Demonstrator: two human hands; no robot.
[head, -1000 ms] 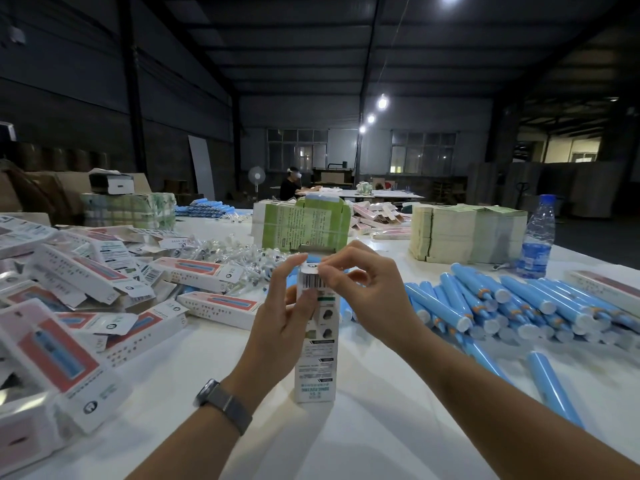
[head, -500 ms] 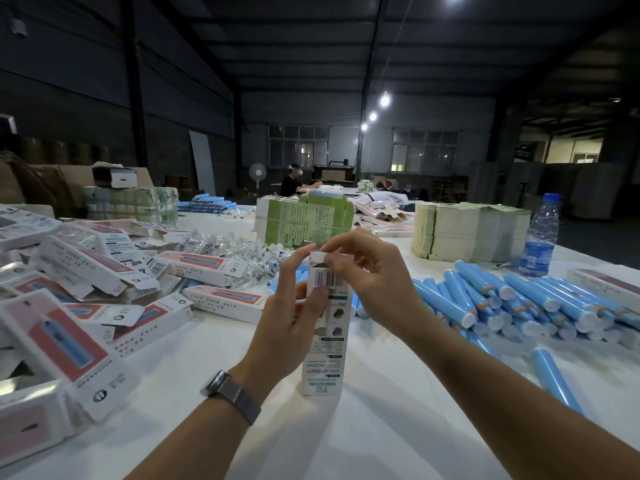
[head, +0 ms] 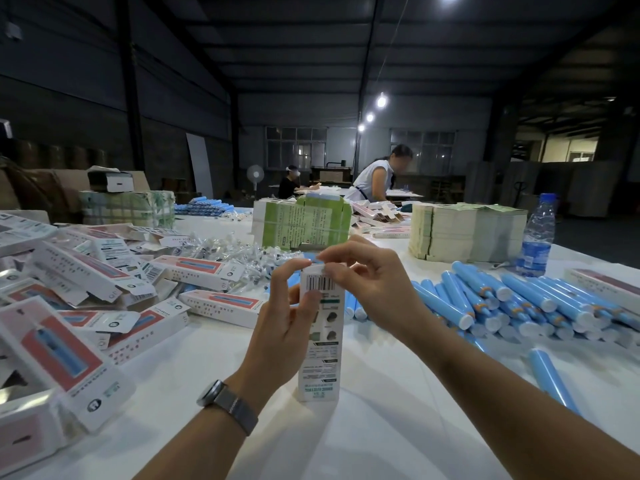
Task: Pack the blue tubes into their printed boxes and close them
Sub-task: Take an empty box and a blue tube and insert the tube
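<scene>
A tall white printed box (head: 320,344) stands upright on the white table (head: 381,427) in front of me, barcode side facing me. My left hand (head: 282,327) grips its upper part, thumb across the barcode. My right hand (head: 367,282) pinches the flap at the box's top end. What is inside the box is hidden. A pile of blue tubes with white caps (head: 502,306) lies to the right, and one loose tube (head: 550,379) lies nearer me.
Many printed boxes (head: 86,306) are heaped at the left. Behind stand a green bundle of leaflets (head: 304,223), a stack of flat cartons (head: 467,230), small clear packets (head: 235,251) and a water bottle (head: 536,233). Two people (head: 374,178) work at far tables.
The box stays upright in both hands while my fingers work at its top flap. A person in a white top has come into view at a far table.
</scene>
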